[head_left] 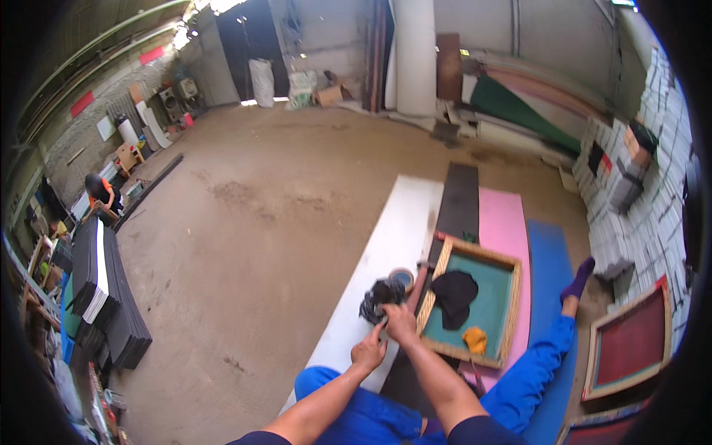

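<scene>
A crumpled black plastic bag (377, 298) lies over the white strip in front of me. My right hand (401, 322) is closed on its near right side, with the fingertips partly hidden. Just below, my left hand (368, 350) pinches at the bag's near edge, its fingers close to the right hand. Beyond the bag sits a roll of tape (401, 278). To the right, a hammer (420, 285) with a reddish handle leans along a wooden frame (514, 297) with green mesh. On that mesh rest a black cloth (455, 298) and a small orange-yellow cloth (475, 340).
Beneath these lie long white (400, 215), black (458, 200), pink (503, 222) and blue (547, 256) strips. A red-meshed frame (630, 341) and stacked white blocks (641, 200) stand right. At far left, a person (104, 194) crouches behind stacked dark sheets (111, 297).
</scene>
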The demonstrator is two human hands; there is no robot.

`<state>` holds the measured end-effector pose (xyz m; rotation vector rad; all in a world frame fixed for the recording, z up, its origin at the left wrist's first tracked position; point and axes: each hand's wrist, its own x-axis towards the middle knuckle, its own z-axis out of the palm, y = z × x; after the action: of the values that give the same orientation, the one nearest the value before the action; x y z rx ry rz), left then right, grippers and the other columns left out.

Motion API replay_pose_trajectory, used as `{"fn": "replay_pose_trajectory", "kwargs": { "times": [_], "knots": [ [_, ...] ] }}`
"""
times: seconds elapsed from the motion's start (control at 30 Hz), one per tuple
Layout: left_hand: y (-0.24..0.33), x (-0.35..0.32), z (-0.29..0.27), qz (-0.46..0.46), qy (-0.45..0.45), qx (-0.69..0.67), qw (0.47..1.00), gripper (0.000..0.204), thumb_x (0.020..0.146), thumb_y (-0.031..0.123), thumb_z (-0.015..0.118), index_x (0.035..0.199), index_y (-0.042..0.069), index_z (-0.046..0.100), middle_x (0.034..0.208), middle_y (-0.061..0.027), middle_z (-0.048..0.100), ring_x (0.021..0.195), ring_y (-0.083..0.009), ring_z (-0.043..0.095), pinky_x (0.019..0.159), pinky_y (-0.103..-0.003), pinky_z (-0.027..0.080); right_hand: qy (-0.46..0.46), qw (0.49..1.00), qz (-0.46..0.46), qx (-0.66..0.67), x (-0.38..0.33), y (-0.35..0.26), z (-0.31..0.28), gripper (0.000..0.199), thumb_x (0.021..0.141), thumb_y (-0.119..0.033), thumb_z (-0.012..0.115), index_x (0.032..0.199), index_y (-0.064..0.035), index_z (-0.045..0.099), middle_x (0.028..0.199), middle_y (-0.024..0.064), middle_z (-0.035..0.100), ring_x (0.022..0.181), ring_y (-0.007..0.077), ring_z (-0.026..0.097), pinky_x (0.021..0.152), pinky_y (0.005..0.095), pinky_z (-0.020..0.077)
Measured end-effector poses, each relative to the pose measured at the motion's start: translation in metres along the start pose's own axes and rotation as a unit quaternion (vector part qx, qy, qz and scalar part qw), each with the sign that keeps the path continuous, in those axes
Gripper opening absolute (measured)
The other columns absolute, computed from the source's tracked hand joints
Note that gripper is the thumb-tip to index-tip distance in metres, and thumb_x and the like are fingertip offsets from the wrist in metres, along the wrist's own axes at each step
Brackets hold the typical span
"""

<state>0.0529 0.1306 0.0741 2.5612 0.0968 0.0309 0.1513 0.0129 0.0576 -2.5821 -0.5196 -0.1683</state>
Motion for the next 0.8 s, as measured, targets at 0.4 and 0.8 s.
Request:
{"fn": "replay_pose_trajectory", "kwargs": {
  "times": [0.4,0.8],
  "knots": [
    [0.008,-0.086,0.057,0.151,-0.117,0.103,0.976,0.076,0.082,0.046,0.070,0.142,0.007,0.044,0.137,-0.0258,0.043,0.124,-0.0424,0.044,0.103,-0.051,0.038,0.075,0.992,0.081,0.058,-0.187,0.049,-0.028,0.045,0.081,-0.012,0.066,0.125,-0.0066,0.059,0.125,0.0134,0.061,0.116,0.0310,0.055,0.096,0.0422,0.0470],
    [0.003,-0.088,0.081,0.174,-0.148,0.218,0.949,0.088,0.083,0.062,0.060,0.152,0.015,0.033,0.159,-0.0240,0.016,0.145,-0.0468,0.014,0.114,-0.060,0.018,-0.027,0.991,0.072,-0.113,-0.238,0.036,0.010,0.055,0.090,-0.034,0.059,0.141,-0.0148,0.048,0.147,0.0146,0.042,0.134,0.0341,0.039,0.109,0.0508,0.0317]
  ]
}}
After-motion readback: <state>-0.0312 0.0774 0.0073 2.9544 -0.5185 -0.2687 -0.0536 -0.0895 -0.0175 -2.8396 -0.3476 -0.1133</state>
